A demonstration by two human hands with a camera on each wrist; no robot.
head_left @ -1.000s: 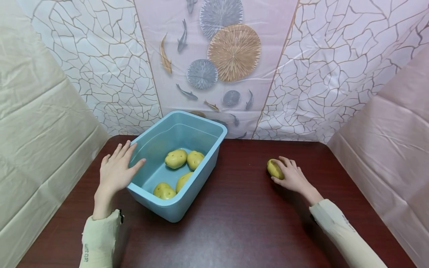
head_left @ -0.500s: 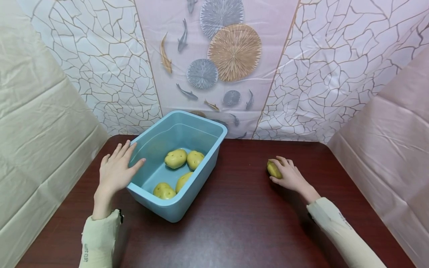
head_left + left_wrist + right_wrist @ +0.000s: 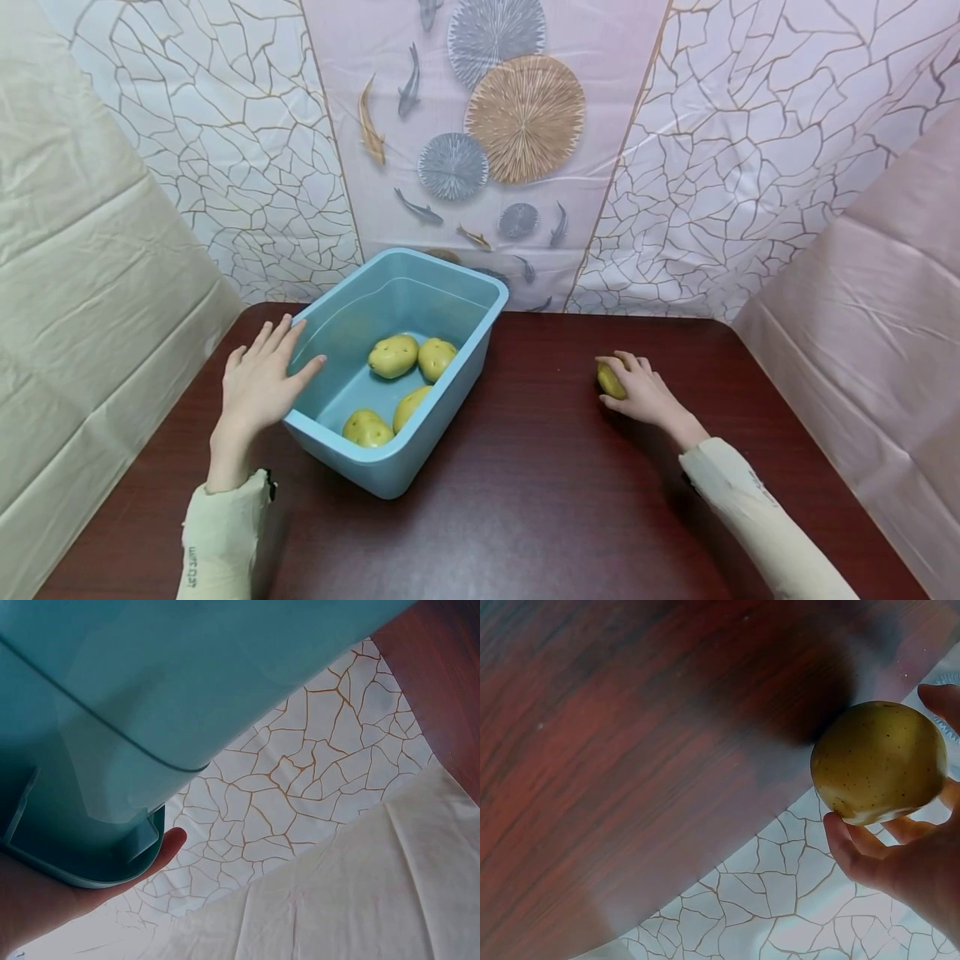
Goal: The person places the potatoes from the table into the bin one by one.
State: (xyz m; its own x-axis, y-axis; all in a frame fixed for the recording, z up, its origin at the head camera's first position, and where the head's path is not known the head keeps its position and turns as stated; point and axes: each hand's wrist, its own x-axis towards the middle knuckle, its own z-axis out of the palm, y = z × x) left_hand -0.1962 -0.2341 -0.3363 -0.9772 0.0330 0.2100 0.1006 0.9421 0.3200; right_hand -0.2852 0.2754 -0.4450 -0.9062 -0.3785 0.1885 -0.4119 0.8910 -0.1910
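Observation:
My left hand [image 3: 258, 383] rests at the left rim of a blue plastic tub [image 3: 442, 418], its fingers extended and thumb spread over the opening. In the left wrist view, one finger [image 3: 174, 838] shows past the corner of the tub. On the right side of the table, my right hand [image 3: 647, 396] grips a yellow potato [image 3: 610, 381] from above. The right wrist view shows the potato [image 3: 877, 761] close over the wood, with thumb and fingers around it. Several more yellow potatoes, among them one potato [image 3: 393, 356] near the middle, lie on the tub's floor.
The dark red wooden table [image 3: 525, 517] carries the tub left of centre. Patterned cloth [image 3: 720, 183] hangs behind it, with a beige sheet [image 3: 97, 275] on the left and a pinkish one [image 3: 870, 275] on the right.
My right hand and forearm have shifted slightly left with the potato, and its fingers now cover more of it. The left hand, the tub and the potatoes inside stay put.

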